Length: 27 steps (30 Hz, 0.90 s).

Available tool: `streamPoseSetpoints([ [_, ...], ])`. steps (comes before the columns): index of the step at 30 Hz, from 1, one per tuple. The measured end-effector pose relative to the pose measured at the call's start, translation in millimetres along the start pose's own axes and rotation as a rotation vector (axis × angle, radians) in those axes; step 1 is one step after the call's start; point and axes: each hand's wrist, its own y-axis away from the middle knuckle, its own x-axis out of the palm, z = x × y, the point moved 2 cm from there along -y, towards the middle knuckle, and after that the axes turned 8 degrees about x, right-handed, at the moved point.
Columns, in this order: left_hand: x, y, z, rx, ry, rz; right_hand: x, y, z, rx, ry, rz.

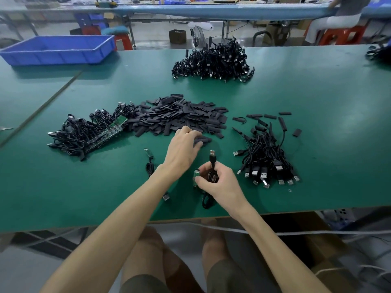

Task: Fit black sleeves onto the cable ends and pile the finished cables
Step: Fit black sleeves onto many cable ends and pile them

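A heap of flat black sleeves (pixel 179 117) lies in the middle of the green table (pixel 317 98). My left hand (pixel 183 150) reaches into the heap's near edge, its fingers curled over a loose sleeve (pixel 203 140). My right hand (pixel 215 181) grips a coiled black cable (pixel 212 163) whose USB plug points up and whose small green board end sticks out to the left. Bare cables with green boards (pixel 88 134) are piled at the left. A pile of sleeved cables (pixel 266 163) sits to the right of my right hand.
A large heap of black cables (pixel 213 61) sits at the far middle. A blue plastic tray (pixel 59 49) stands at the far left corner. One loose cable (pixel 149 163) lies left of my left wrist. A person sits on a red stool (pixel 342 35) behind the table.
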Motion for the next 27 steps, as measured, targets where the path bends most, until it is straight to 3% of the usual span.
streamPoseSetpoints([
  [6,13.3,-13.4,0.9,-0.003,-0.106,0.029,-0.3,-0.7,0.4,-0.004,0.026,-0.032],
  [17,7.3,-11.1,2.5,-0.039,0.01,-0.034,-0.3,-2.4,0.5,0.001,-0.101,-0.022],
  [21,-3.2,2.5,-1.6,0.0,0.191,-0.121,-3.4,-2.8,-0.6,0.015,-0.274,-0.057],
  [27,-18.1,37.9,-16.0,0.066,0.571,-0.009,-10.5,-7.2,-9.5,0.073,-0.427,-0.207],
])
